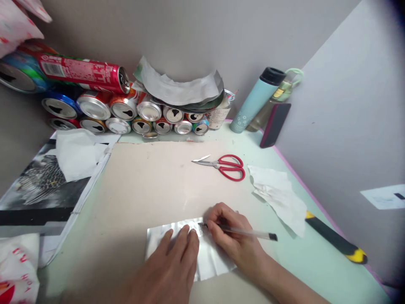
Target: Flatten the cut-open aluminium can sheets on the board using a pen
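A silvery sheet (217, 259) is laid near the front edge of view, on a pale board (142, 185) that covers the middle of the green surface (316, 274). The left hand (172, 259) is set on the sheet palm down, fingers spread — probably so that the thin, slightly creased metal is kept flat and from sliding. By the right hand (236, 240) a clear-barrelled pen (255, 233) is pinched between thumb and fingers, low on the barrel, presumably for fine control; its point is brought to the sheet's far part, just beside the left fingertips, though firm contact cannot be told. The two hands are held close but apart.

Beyond them, red-handled scissors (217, 164) are left lying on the board with the blades pointed left, seemingly within easy reach. To the right, a crumpled white paper (280, 194) is spread near a black-and-yellow handle (332, 236), whose end is covered by it. Against the wall, drink cans (148, 110) are stacked on their sides, and curved metal sheets (180, 89) are rested on top — an arrangement by which working room seems to be spared.
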Available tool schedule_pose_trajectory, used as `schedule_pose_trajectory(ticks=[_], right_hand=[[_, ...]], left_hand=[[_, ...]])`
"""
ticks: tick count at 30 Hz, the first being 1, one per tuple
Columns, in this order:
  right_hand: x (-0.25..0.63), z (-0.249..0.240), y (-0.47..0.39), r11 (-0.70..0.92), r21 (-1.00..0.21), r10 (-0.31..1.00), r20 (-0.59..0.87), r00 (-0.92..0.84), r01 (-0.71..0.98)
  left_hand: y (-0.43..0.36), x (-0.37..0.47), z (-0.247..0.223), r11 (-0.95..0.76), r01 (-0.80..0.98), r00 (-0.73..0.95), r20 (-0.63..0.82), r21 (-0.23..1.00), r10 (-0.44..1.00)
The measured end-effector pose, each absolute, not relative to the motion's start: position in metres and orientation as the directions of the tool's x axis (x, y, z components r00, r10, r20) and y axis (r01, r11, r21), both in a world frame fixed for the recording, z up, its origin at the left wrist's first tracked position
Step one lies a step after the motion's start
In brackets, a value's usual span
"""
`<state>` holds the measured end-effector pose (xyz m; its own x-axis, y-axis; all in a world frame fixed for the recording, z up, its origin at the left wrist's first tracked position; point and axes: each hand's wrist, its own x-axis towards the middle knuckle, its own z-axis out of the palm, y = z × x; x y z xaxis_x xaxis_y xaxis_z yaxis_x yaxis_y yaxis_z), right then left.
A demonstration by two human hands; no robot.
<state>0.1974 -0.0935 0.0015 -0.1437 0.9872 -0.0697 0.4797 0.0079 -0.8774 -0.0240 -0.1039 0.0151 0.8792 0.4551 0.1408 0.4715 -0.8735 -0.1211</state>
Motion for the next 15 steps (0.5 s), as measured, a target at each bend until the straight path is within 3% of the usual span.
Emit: schedule_pose_trajectory(ticks=[15], right_hand=[[0.1970,0.0023,-0.0943,0.053,-0.865,0.983,-0.042,-0.178,0.500]], left_hand=[[-0.1040,-0.0237,0.0129,-0.882,0.460,0.881,0.175,-0.103,0.440]])
